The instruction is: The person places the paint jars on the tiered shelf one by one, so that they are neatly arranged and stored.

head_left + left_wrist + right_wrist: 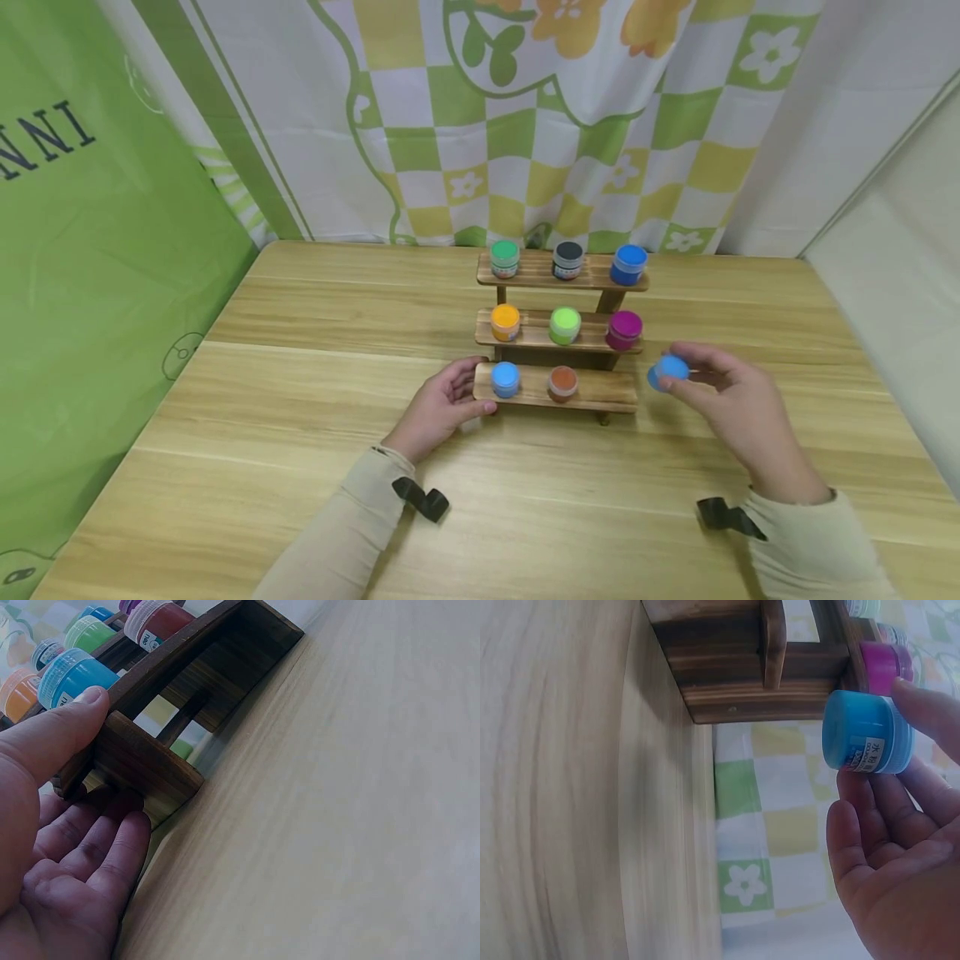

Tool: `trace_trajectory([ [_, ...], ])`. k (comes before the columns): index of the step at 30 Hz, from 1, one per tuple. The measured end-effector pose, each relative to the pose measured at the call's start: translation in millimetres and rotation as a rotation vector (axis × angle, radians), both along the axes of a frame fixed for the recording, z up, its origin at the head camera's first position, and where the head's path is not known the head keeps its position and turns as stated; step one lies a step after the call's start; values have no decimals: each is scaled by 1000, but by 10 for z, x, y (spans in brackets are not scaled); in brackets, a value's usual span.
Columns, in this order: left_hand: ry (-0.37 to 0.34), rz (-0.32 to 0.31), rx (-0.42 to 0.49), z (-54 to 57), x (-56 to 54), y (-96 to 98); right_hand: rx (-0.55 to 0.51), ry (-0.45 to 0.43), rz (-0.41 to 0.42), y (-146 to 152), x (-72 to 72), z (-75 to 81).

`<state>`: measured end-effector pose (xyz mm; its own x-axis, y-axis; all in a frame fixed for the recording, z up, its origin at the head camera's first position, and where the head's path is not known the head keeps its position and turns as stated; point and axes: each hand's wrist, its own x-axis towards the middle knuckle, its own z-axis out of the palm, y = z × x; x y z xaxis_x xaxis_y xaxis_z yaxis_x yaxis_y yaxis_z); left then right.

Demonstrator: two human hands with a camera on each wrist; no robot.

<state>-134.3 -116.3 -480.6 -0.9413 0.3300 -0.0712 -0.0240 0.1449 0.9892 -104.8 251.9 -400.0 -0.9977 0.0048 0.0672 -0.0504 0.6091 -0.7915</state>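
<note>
My right hand [742, 408] pinches a small blue paint jar [866, 733] between thumb and fingers, in the air to the right of a three-tier wooden stand [611, 390]. The jar has a clear rim and a white label, and it is tilted sideways in the right wrist view. At the stand's left end, my left hand [442, 404] holds the lowest tier, with the thumb along its front edge and the other fingers partly hidden beneath. On that tier stand a light blue jar [506, 380] and a reddish-brown jar [562, 384]; its right end is bare.
Orange [505, 322], lime green [565, 326] and purple [624, 331] jars stand on the middle tier. Green [505, 259], black [567, 260] and blue [628, 265] ones are on top. A patterned curtain [465, 150] hangs behind the wooden table [300, 367].
</note>
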Motion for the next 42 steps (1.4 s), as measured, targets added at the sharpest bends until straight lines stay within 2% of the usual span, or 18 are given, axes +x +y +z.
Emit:
trace_trajectory([
  [11, 1, -1, 9, -15, -8, 5, 18, 52, 55, -112, 19, -29],
  [22, 13, 1, -2, -26, -10, 3, 3, 37, 93, -223, 44, -52],
  [29, 10, 1, 4, -25, -15, -6, 20, -8, 119, -302, 32, -63],
  [42, -12, 3, -3, -1, -4, 3, 56, 21, 137, -408, 29, -123],
])
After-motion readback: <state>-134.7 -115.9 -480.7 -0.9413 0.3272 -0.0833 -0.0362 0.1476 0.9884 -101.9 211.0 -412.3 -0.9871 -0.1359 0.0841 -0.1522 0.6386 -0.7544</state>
